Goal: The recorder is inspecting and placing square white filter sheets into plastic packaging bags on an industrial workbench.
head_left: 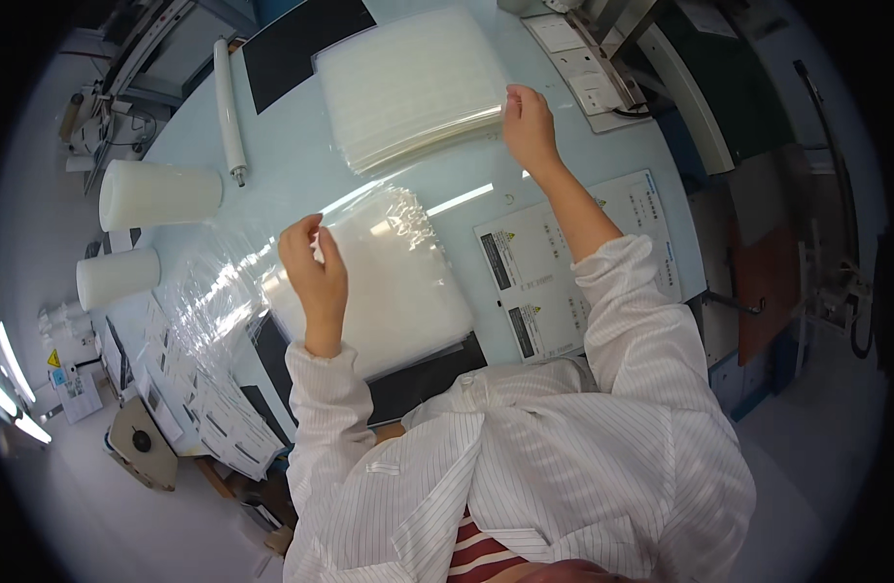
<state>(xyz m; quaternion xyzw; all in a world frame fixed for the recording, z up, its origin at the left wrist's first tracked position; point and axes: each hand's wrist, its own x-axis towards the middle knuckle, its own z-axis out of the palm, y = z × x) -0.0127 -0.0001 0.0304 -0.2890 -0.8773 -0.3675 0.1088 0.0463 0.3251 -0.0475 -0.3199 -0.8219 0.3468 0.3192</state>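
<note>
My left hand [313, 270] hovers over the left side of a near stack of clear, milky plastic sheets [389, 291]. Its fingers curl a little, the thumb stands apart from them, and nothing shows between. At the right corner of a larger far stack of plastic sheets [413, 83], my right hand [531, 128] has its fingers pinched together. They seem to grip the edge of a clear plastic sheet [481, 115], though the fingertips partly hide it. Crumpled clear film [214, 291] lies left of the near stack.
Two white rolls [160, 194] [119, 278] lie at the table's left side. A white roller [228, 112] with a metal end is beyond them. Black sheets [296, 49] lie partly under both stacks. Printed white panels [578, 262] lie at right, near a socket panel [585, 78].
</note>
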